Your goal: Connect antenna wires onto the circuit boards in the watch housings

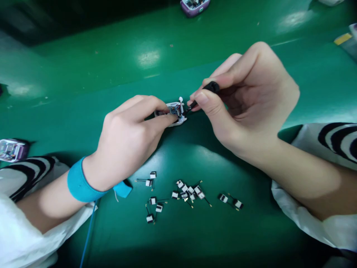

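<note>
My left hand (131,130), a blue band around its wrist, grips a small white housing (178,122) with its thumb and fingers. Inside that housing a circuit board (175,109) with tiny parts and wires shows, partly covered by my fingertips. A small round white piece (181,99) sticks up at the housing's far right corner. Between thumb and fingers, my right hand (245,93) pinches a slim black hand tool (210,88). Its narrow end points down-left at the right end of the board; whether it touches is too small to tell.
Several small black-and-white modules with short leads (190,190) lie scattered nearer me. A purple-edged device (12,149) sits at the left, another purple housing (194,7) at the far edge. From my wristband a blue cord (88,234) runs down across the green mat (195,238).
</note>
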